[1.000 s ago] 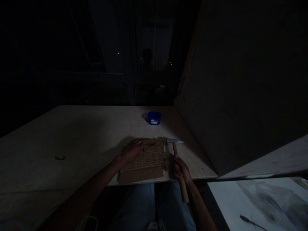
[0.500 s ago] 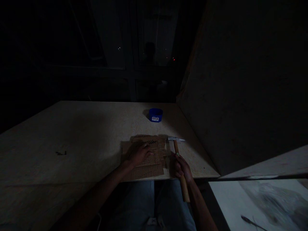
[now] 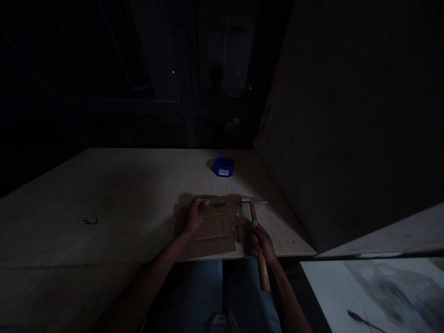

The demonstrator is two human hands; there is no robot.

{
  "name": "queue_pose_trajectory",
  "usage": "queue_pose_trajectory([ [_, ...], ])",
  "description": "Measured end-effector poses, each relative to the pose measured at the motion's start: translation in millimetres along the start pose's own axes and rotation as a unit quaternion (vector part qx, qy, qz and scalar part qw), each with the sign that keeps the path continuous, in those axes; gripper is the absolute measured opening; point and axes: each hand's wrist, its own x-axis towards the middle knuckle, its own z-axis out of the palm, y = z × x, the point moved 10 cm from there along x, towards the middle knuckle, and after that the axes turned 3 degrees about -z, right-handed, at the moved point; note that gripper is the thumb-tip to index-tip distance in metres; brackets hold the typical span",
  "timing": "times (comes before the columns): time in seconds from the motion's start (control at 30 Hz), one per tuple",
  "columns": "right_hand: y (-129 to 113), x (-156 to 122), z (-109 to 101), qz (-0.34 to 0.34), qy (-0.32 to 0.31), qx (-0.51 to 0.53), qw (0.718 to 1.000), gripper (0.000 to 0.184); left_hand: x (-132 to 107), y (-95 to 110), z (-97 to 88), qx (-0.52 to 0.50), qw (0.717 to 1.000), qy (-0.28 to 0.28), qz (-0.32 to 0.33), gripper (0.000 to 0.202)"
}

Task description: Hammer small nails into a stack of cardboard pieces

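Observation:
A brown piece of corrugated cardboard [image 3: 217, 231] lies at the near edge of a pale wooden table [image 3: 121, 203], with a row of small dark nails [image 3: 218, 206] near its far edge. My left hand [image 3: 196, 215] rests on the cardboard's far left part, its fingers curled beside the nails; the dim light hides what they pinch. My right hand [image 3: 261, 241] grips the wooden handle of a hammer [image 3: 255, 217]. The hammer's metal head lies on the table just right of the cardboard.
A small blue round tub [image 3: 224, 166] stands farther back on the table. A few dark nails [image 3: 89, 222] lie far left. A tall board [image 3: 347, 129] leans at the right. A white sheet [image 3: 347, 296] with a dark tool lies lower right.
My left hand slid from the cardboard's middle back toward its far left edge, beside the nails, and curled its fingers. The right hand and hammer stayed put.

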Motion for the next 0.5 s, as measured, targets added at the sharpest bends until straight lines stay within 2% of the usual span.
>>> queue_pose_trajectory([
  [0.1,-1,-1,2,0.002,0.005,-0.004,1.0,0.054,4,-4,5.7,-0.083,0.996,-0.001,-0.028,0.037],
  [0.17,-3,-2,3,0.0,0.006,-0.006,1.0,0.054,5,-5,11.1,-0.1,0.994,-0.02,-0.038,0.041],
  [0.33,-8,-6,11,-0.009,-0.003,-0.031,0.999,0.054,4,-10,15.6,-0.062,0.995,-0.066,-0.053,0.038],
  [0.5,-7,-11,17,-0.048,0.0,-0.106,0.993,0.047,5,-3,9.8,0.005,0.997,-0.073,0.008,0.033],
])
